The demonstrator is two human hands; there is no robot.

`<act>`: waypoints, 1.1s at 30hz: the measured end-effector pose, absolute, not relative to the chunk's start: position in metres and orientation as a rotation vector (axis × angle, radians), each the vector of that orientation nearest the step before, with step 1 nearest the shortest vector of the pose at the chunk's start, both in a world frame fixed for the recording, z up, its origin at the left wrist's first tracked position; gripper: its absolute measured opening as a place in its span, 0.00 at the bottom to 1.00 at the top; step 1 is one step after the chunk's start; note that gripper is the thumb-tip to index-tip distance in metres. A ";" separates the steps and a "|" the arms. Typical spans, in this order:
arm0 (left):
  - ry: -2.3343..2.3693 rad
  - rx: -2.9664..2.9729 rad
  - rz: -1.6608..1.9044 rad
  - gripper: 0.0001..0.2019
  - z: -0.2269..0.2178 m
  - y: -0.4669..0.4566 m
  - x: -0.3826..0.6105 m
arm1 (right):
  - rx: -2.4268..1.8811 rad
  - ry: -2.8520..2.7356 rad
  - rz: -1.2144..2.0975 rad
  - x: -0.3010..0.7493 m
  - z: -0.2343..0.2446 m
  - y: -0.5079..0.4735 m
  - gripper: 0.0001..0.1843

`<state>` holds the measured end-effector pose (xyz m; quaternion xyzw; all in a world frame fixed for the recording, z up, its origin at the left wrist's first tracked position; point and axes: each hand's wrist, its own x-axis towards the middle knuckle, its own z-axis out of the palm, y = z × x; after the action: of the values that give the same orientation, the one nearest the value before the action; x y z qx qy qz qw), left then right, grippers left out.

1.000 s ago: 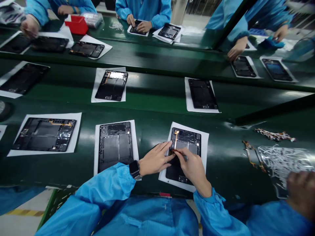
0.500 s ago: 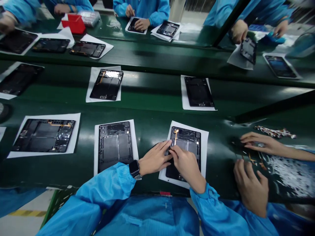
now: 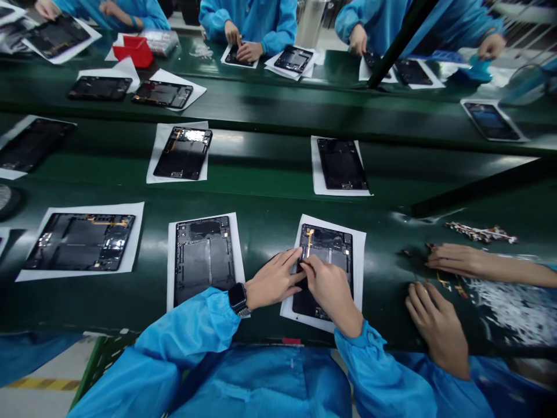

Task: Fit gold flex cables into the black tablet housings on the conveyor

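Observation:
An opened black tablet shell (image 3: 331, 247) lies on a white paper sheet (image 3: 360, 273) on the green belt in front of me. An orange flex strip (image 3: 310, 237) runs down its upper left part. My left hand (image 3: 273, 283) rests flat at the shell's left edge, fingers stretched out, a smartwatch on the wrist. My right hand (image 3: 327, 285) lies on the shell with its fingertips pressed together on the inside near the lower end of the strip; whether anything is pinched there I cannot make out.
Two more open tablet shells (image 3: 203, 258) (image 3: 80, 241) lie on paper to the left. Another person's hands (image 3: 437, 325) work at small parts (image 3: 481, 233) on the right. Further shells (image 3: 342, 164) and blue-sleeved workers (image 3: 250, 23) are across the belts.
My right hand slid up the shell from its middle toward the flex strip. The neighbour's two hands came in on the right. The shells on the middle belt drifted left.

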<state>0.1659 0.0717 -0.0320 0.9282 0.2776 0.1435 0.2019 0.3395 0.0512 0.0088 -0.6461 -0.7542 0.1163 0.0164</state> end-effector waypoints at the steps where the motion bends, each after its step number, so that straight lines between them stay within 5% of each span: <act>1: 0.772 2.593 0.392 0.20 -0.032 0.072 0.167 | -1.996 -2.356 0.357 0.335 0.008 0.052 0.11; 6: 0.800 2.615 0.301 0.20 -0.024 0.067 0.168 | -1.916 -2.236 0.456 0.336 0.005 0.050 0.11; 10: 0.845 2.644 0.196 0.29 0.001 0.071 0.159 | -1.707 -1.512 0.764 0.368 -0.003 0.054 0.10; 15: 0.944 2.636 0.252 0.14 0.023 0.135 0.178 | -1.505 -0.802 0.975 0.407 -0.014 0.071 0.13; 21: 1.096 2.581 0.099 0.18 0.002 0.214 0.245 | -1.717 -0.976 0.827 0.469 0.001 0.087 0.14; 27: 1.075 2.538 -0.034 0.05 -0.005 0.227 0.259 | -2.369 -1.376 0.408 0.590 0.016 0.092 0.06; 33: 1.044 2.541 -0.048 0.06 0.001 0.221 0.252 | -2.379 -1.566 0.531 0.612 -0.008 0.106 0.05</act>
<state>0.2518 0.2212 0.0013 0.9069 0.3727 -0.0172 0.1958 0.6121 0.1056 -0.0078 -0.8149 -0.5365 0.1821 0.1219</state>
